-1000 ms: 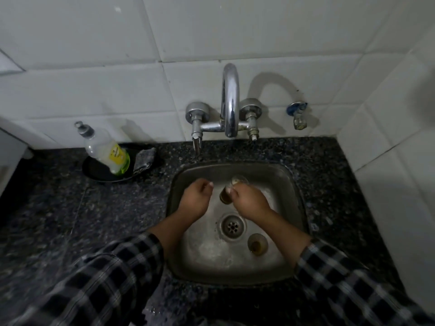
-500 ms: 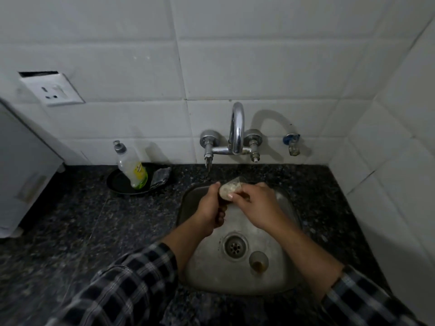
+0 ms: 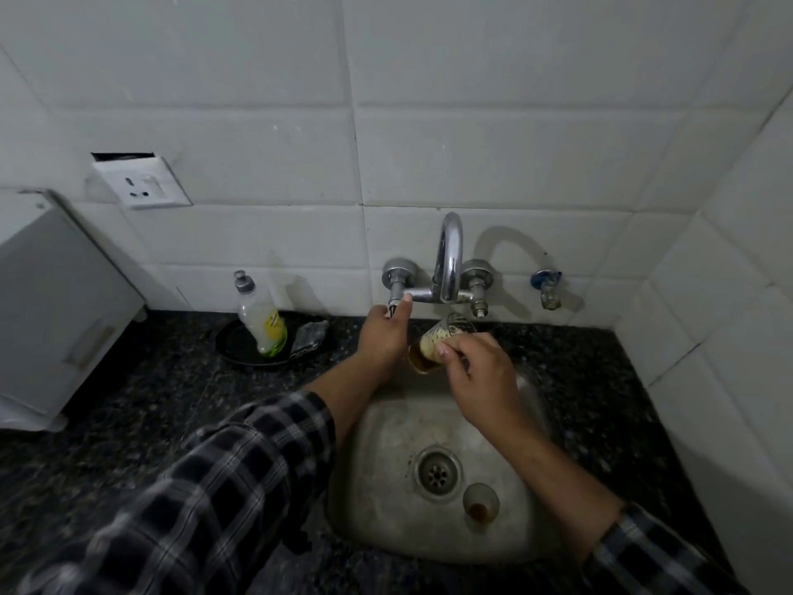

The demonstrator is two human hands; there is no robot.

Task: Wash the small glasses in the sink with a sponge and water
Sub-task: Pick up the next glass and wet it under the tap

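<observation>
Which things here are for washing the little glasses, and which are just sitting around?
For the job: held glass, glass in sink, tap, sponge, soap bottle, sink.
Just sitting: socket, white box, blue valve.

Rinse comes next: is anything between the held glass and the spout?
Nothing visible. The right hand holds the glass tilted just below the spout; the left hand sits aside at the left tap handle.
</observation>
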